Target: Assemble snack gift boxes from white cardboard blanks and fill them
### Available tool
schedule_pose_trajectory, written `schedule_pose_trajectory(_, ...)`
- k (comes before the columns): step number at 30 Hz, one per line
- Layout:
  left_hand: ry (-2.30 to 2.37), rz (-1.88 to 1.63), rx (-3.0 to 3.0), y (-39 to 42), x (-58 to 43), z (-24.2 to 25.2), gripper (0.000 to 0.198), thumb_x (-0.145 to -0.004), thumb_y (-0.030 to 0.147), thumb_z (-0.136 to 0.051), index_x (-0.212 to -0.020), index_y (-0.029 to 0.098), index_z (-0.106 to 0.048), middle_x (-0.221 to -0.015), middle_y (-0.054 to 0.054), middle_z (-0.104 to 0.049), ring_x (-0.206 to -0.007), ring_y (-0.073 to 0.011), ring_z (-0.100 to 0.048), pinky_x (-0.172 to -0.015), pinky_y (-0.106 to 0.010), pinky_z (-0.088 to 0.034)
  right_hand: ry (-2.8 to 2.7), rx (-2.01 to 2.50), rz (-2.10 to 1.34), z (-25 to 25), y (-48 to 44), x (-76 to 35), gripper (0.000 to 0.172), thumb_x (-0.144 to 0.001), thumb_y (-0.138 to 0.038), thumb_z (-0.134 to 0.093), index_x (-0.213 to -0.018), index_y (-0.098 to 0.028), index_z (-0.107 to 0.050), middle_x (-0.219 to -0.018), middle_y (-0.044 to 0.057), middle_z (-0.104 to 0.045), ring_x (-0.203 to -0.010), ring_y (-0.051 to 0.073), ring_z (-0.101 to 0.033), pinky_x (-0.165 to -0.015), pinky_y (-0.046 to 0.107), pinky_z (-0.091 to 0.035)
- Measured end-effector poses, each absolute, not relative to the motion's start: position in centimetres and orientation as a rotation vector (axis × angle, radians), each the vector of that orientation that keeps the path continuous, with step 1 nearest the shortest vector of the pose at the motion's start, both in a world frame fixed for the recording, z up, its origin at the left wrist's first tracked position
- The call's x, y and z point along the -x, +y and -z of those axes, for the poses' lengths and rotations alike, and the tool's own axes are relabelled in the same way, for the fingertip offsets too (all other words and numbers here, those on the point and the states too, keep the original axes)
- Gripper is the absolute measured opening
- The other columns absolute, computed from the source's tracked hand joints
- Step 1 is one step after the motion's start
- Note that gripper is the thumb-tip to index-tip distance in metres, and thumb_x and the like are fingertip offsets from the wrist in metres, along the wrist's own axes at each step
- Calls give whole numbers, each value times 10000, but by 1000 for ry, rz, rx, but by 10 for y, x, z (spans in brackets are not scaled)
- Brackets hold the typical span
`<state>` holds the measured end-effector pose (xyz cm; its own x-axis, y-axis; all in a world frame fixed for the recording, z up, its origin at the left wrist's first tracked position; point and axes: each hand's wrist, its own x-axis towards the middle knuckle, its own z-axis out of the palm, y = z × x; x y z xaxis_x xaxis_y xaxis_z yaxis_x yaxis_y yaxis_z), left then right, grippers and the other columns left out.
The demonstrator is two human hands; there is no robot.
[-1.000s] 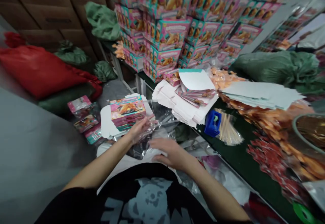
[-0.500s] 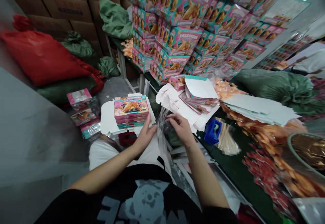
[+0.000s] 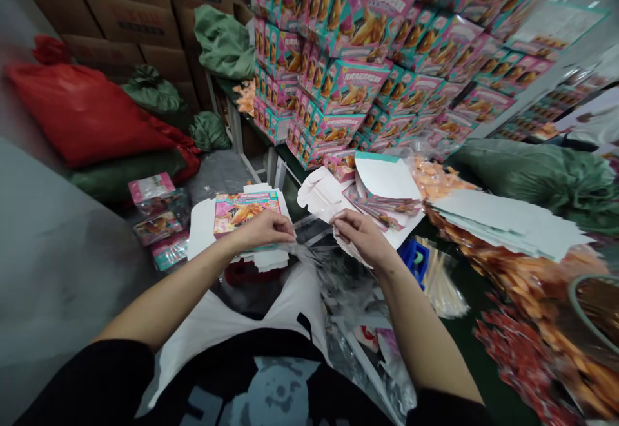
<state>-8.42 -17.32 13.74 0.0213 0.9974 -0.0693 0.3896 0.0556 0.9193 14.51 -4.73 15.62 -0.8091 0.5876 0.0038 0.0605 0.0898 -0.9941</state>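
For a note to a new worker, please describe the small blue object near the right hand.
Below the tall stack of pink-and-teal boxes, find the person's right hand. Past that hand, on the dark green table, sits a small blue plastic holder, partly hidden by the wrist. It is the only bright blue thing, beside a bundle of thin wooden sticks.

a dark green bench (image 3: 459,348) carries loose red sachets (image 3: 520,365).

box stack (image 3: 246,213) ahead (low), flat cartons (image 3: 324,197) right

Blue holder (image 3: 414,260) partly hidden behind R hand (image 3: 362,236); clear film (image 3: 319,271) blurry, edges hard to make out.
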Motion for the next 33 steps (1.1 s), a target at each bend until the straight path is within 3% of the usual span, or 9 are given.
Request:
schedule_pose_trajectory(7,1612,-956,-1439,-175,107,-153,330,-791,459,-647,-725,156,-760,-686,-32,-713,-650,-154,-611,-610,-239,-450,-1868,634,-1733,-146,-29,-134,291,-779,-464,-694,-825,-179,-658,-623,-41,-549,-516,80,-414,-508,237,-323)
schedule_pose_trajectory(11,1613,-981,-1421,-174,106,-159,278,-766,420,-671,-741,160,-766,-739,-41,-740,-693,-164,-639,-672,-255,-478,-1842,631,-1733,-141,-26,-131,273,-772,-446,-695,-828,-181,-666,-621,-41,-549,-513,79,-412,-509,240,-306)
schedule_pose_trajectory(18,1625,-1086,-1303,-170,101,-157,183,-681,341,-738,-655,161,-721,-644,-15,-689,-597,-129,-587,-588,-235,-443,-1749,672,-1776,-137,-25,-128,279,-754,-443,-704,-839,-181,-660,-597,-43,-543,-496,79,-396,-500,245,-271)
schedule_pose_trajectory(26,1684,-1033,-1298,-170,107,-153,250,-692,379,-731,-598,153,-679,-544,20,-586,-503,-90,-466,-489,-214,-326,-1553,700,-1821,-136,-10,-136,248,-713,-400,-743,-801,-189,-645,-586,-58,-503,-490,64,-367,-519,239,-265)
schedule_pose_trajectory(33,1621,-1159,-1199,-164,104,-154,313,-732,438,-726,-603,156,-680,-575,-9,-620,-562,-128,-551,-562,-237,-405,-1503,702,-1833,-129,-5,-136,259,-700,-413,-766,-788,-197,-653,-616,-41,-514,-500,69,-374,-477,230,-260)
